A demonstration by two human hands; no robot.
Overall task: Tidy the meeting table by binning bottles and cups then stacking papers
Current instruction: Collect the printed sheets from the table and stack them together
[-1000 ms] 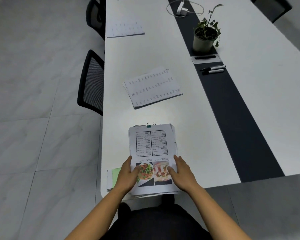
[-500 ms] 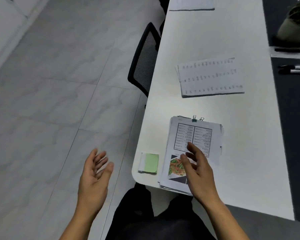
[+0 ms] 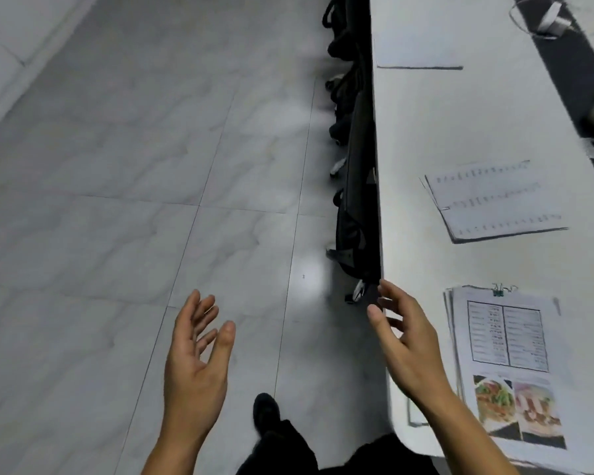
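Observation:
A clipped stack of papers (image 3: 504, 337) with a printed table and two food photos lies at the near corner of the white meeting table (image 3: 422, 138). A second loose sheaf of printed papers (image 3: 494, 200) lies farther along, and another sheet (image 3: 415, 53) farther still. My left hand (image 3: 196, 368) hangs open over the floor, left of the table. My right hand (image 3: 408, 344) is open too, fingers spread, at the table's left edge, just left of the clipped stack and not touching it.
Black office chairs (image 3: 354, 186) are tucked along the table's left edge. A grey tiled floor (image 3: 151, 200) spreads to the left. A white charger with cable (image 3: 552, 22) lies far up the table. My dark shoe (image 3: 266, 413) shows below.
Both hands have come off the clipped stack. The view has swung left toward the floor; my right hand moved from the papers to the table's edge, and my left hand hangs over the floor.

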